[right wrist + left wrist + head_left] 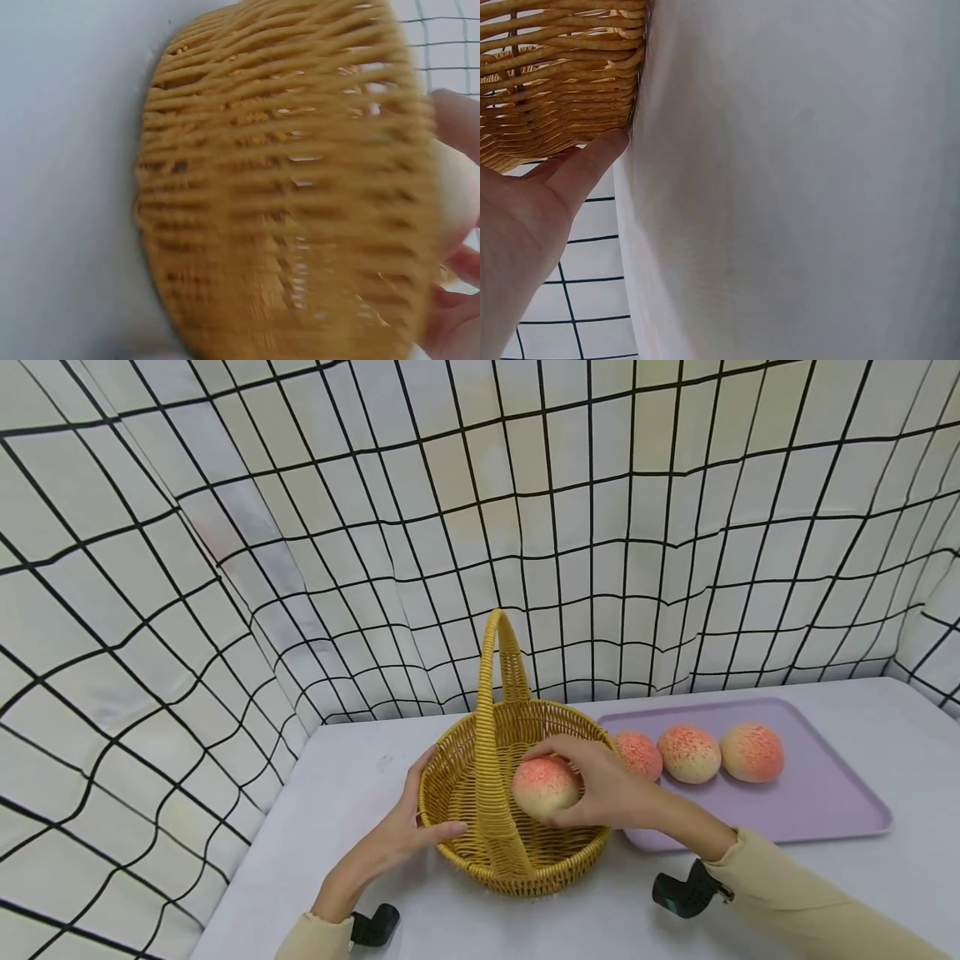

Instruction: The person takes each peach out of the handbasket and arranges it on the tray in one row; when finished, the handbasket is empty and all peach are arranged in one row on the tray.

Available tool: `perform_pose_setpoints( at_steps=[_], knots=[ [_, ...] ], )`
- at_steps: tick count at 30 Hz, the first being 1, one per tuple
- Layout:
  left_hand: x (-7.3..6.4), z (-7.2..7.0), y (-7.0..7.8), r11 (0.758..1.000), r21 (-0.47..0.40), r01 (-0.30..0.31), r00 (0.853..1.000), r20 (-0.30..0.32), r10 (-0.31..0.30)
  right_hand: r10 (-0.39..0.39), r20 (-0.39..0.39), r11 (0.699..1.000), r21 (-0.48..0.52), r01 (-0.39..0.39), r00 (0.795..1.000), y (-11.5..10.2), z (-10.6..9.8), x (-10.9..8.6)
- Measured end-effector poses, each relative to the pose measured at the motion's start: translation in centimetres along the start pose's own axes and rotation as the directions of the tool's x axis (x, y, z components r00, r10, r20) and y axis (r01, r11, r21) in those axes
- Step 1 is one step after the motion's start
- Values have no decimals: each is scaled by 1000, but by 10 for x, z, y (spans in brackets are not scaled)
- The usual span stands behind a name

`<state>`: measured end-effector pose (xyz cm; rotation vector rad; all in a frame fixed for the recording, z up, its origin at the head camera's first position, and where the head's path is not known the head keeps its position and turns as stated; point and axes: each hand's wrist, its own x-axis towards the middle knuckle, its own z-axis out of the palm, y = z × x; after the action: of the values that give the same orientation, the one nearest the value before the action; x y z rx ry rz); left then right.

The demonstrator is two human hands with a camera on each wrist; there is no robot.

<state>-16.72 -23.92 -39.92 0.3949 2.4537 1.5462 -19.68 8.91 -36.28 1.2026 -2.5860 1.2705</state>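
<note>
A round peach, cream below and speckled pink on top, is in my right hand, which grips it from the right between thumb and fingers. That hand is over the inside of a golden wicker basket with a tall arched handle. My left hand rests on the basket's left side, thumb across the rim and straight fingers along the outer wall. In the left wrist view, a fingertip touches low on the basket wall. The basket wall partly hides the held peach in the right wrist view.
A lilac tray lies to the right of the basket on the white table. On it are three more peaches in a row: left, middle and right. A white cloth with black grid lines hangs behind the table.
</note>
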Motion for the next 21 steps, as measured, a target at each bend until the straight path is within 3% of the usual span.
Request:
perform_pose_setpoints(
  at_steps=[5,13,17,21],
  knots=[
    [0,1,0,1000,-18,-2,1000,5,2,91,-129,996,34,-87,988,-1,-39,-29],
    [1,1,0,1000,-20,4,1000,2,-3,115,-311,986,-77,-145,943,19,-119,-94],
    [2,1,-1,1000,-22,0,1000,3,0,171,-409,962,-128,-242,897,45,-154,-127],
    [2,2,-1,1000,-15,-2,1000,-1,2,290,-487,914,-116,-390,824,68,-178,-151]
  ],
)
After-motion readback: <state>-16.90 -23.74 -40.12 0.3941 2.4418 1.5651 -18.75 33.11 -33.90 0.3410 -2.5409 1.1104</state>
